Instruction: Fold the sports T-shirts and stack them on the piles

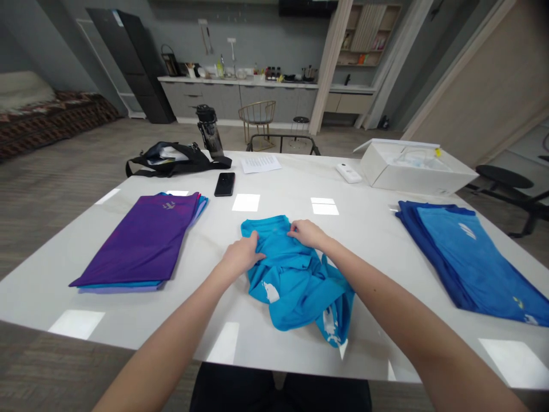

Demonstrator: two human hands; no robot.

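A crumpled bright blue garment (295, 286) with white printed patches lies on the table in front of me. Its straight, banded edge points away from me, while the rest is bunched up towards the near side. My left hand (243, 254) grips the garment at its left side, with some of the fingers hidden in the cloth. At the banded edge's right end, my right hand (307, 233) pinches the fabric between thumb and fingers.
Folded purple clothing (143, 240) is stacked on the left, folded blue clothing (480, 252) on the right. Further back are a phone (225, 184), a black bag (171, 160), a bottle (210, 131), a paper sheet (261, 164), a white device (349, 173) and a white box (416, 176).
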